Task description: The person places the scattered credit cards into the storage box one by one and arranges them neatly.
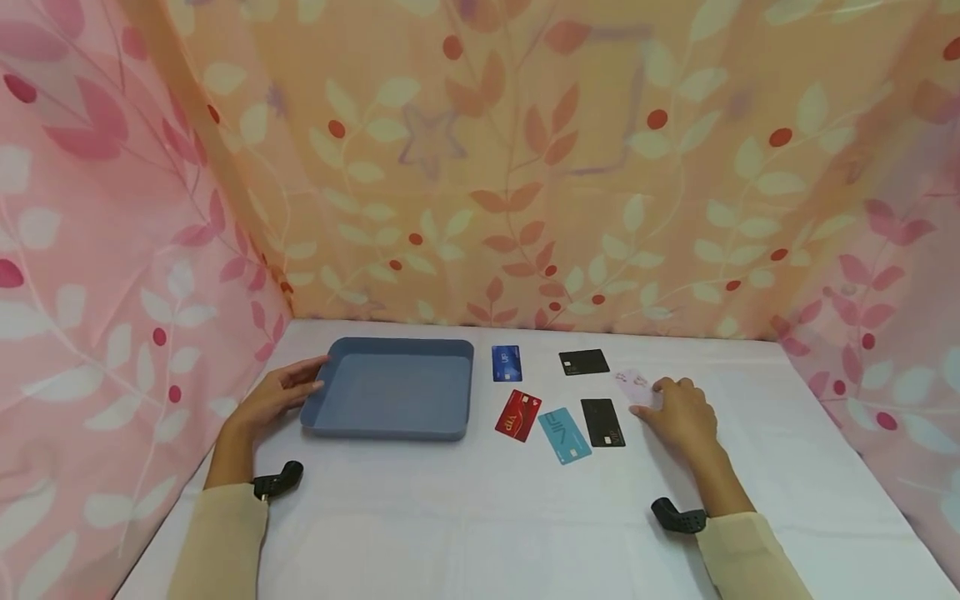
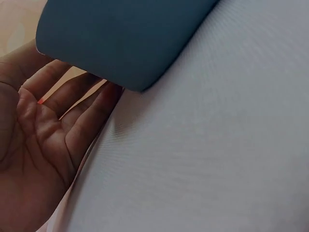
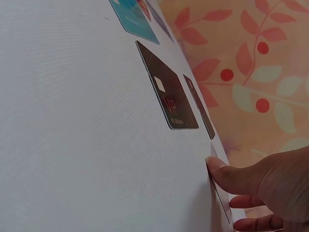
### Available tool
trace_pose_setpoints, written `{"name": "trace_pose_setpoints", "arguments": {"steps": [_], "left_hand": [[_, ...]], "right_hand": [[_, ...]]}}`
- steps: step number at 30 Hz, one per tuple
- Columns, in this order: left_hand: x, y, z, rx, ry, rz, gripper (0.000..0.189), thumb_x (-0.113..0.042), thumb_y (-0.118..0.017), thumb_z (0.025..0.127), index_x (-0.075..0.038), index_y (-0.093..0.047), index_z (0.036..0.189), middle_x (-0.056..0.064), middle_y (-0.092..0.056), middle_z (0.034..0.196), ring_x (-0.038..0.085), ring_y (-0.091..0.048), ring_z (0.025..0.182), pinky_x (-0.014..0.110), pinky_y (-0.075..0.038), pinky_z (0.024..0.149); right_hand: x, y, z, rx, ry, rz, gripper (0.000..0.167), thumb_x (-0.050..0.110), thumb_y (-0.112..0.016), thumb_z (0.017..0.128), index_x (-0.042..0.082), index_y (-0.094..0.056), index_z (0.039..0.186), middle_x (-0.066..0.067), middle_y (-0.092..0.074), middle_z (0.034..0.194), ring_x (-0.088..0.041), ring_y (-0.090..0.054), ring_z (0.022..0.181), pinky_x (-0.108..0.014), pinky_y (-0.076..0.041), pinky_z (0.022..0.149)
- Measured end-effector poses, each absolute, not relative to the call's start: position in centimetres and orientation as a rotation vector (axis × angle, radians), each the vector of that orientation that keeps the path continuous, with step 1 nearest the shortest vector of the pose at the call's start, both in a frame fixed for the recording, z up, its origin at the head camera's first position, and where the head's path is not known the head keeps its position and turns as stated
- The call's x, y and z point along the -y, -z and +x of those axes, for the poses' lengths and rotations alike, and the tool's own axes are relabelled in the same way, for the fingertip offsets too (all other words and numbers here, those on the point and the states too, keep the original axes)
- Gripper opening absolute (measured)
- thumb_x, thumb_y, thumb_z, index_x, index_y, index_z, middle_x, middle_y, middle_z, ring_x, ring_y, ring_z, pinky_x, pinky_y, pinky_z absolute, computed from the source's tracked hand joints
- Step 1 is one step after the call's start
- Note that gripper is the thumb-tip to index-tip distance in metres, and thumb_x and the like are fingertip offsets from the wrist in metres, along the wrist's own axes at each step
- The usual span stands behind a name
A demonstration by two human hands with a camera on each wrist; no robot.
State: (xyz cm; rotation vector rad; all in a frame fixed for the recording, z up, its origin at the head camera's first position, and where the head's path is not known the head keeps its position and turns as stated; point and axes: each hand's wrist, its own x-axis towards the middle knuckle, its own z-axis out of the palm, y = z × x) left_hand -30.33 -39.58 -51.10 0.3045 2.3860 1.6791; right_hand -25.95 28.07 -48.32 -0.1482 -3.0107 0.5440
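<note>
Pinched by its edges between the thumb and fingers of my right hand [image 1: 686, 419] is a pale pink card [image 1: 634, 386] with small markings. In the right wrist view, the thumb bears on one edge of this card, which looks tilted off the cloth. My left hand [image 1: 272, 398] rests against the left side of a blue-grey tray [image 1: 397, 390], fingers extended; the left wrist view shows fingers partly hidden behind the tray wall. Left of the right hand lie two black cards [image 1: 603, 423], one upper and one lower, a light blue card [image 1: 565, 436], a red card [image 1: 518, 416] and a dark blue card [image 1: 506, 363].
A white cloth [image 1: 450, 517] covers the table. Floral fabric [image 1: 517, 167] hangs behind it and along both sides. Each wrist wears a black camera device, one at the left [image 1: 278, 481] and one at the right [image 1: 678, 516].
</note>
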Motion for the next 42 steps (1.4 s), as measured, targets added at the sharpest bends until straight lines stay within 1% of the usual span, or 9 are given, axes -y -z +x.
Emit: {"name": "trace_pose_setpoints", "arguments": {"steps": [7,13,16,22,27,30,33,38,42], "left_hand": [[39.5,50.7,-30.6,-2.33,-1.715,0.369,0.062,-0.019,-0.06,0.104,-0.01,-0.034,0.159,0.016,-0.022,0.167,0.024,-0.028,0.149,0.014,-0.044,0.097],[40.1,51.0,-30.0,-2.31,-1.739,0.374,0.061,-0.014,-0.058,0.104,-0.008,-0.032,0.159,0.017,-0.017,0.168,0.034,-0.02,0.152,0.014,-0.044,0.096],[40.3,51.2,-29.8,-2.3,-1.758,0.383,0.062,-0.013,-0.058,0.104,-0.008,-0.031,0.16,0.019,-0.016,0.167,0.032,-0.02,0.152,0.015,-0.044,0.097],[40.5,51.6,-29.7,-2.293,-1.758,0.377,0.061,-0.013,-0.057,0.105,-0.009,-0.031,0.16,0.018,-0.017,0.167,0.022,-0.029,0.149,0.016,-0.044,0.096],[40.5,51.8,-29.8,-2.292,-1.757,0.372,0.061,-0.014,-0.057,0.105,-0.011,-0.031,0.16,0.017,-0.017,0.167,0.023,-0.03,0.148,0.017,-0.044,0.096],[40.4,51.9,-29.8,-2.291,-1.764,0.359,0.061,-0.013,-0.057,0.104,-0.012,-0.032,0.16,0.017,-0.018,0.167,0.019,-0.03,0.148,0.017,-0.045,0.096],[40.5,51.9,-29.9,-2.293,-1.761,0.363,0.061,-0.013,-0.057,0.105,-0.011,-0.032,0.16,0.018,-0.017,0.167,0.021,-0.028,0.149,0.017,-0.045,0.096],[40.4,51.8,-30.0,-2.296,-1.763,0.369,0.061,-0.014,-0.057,0.105,-0.011,-0.032,0.16,0.018,-0.019,0.167,0.03,-0.022,0.152,0.017,-0.045,0.096],[40.3,51.8,-30.1,-2.286,-1.779,0.373,0.061,-0.012,-0.057,0.104,-0.011,-0.032,0.16,0.017,-0.02,0.167,0.027,-0.021,0.152,0.017,-0.045,0.096]], "right_hand": [[-29.1,48.2,-25.7,3.017,-0.619,-0.157,0.054,0.034,-0.08,0.086,-0.005,-0.061,0.118,-0.032,-0.053,0.11,-0.051,-0.052,0.102,-0.059,-0.044,0.075],[-29.6,48.1,-26.1,3.03,-0.672,-0.113,0.05,0.03,-0.08,0.085,-0.004,-0.061,0.116,-0.031,-0.054,0.112,-0.05,-0.052,0.103,-0.058,-0.044,0.075],[-29.5,48.0,-26.2,3.028,-0.694,-0.101,0.05,0.029,-0.081,0.084,-0.004,-0.06,0.116,-0.029,-0.054,0.111,-0.048,-0.052,0.102,-0.056,-0.044,0.075],[-29.6,47.7,-26.2,3.033,-0.74,-0.118,0.053,0.024,-0.083,0.081,-0.006,-0.057,0.116,-0.029,-0.059,0.109,-0.046,-0.056,0.098,-0.055,-0.044,0.076],[-29.8,47.8,-26.3,3.029,-0.83,-0.138,0.054,0.021,-0.083,0.082,-0.005,-0.054,0.119,-0.02,-0.064,0.096,-0.037,-0.058,0.087,-0.047,-0.043,0.073],[-30.1,48.1,-26.3,3.019,-0.867,-0.133,0.055,0.02,-0.083,0.082,-0.005,-0.053,0.121,-0.014,-0.064,0.089,-0.031,-0.057,0.081,-0.041,-0.041,0.07],[-30.3,48.4,-26.3,2.986,-0.903,-0.103,0.055,0.017,-0.084,0.081,-0.006,-0.053,0.121,-0.012,-0.065,0.084,-0.028,-0.057,0.077,-0.038,-0.039,0.067],[-30.8,48.8,-26.5,2.893,-0.965,-0.032,0.044,0.01,-0.081,0.082,-0.007,-0.056,0.115,-0.008,-0.066,0.077,-0.022,-0.054,0.07,-0.034,-0.038,0.064],[-31.2,49.0,-26.8,2.839,-1.009,-0.01,0.035,0.008,-0.077,0.086,-0.006,-0.059,0.112,-0.004,-0.067,0.073,-0.017,-0.052,0.068,-0.034,-0.037,0.067]]}}
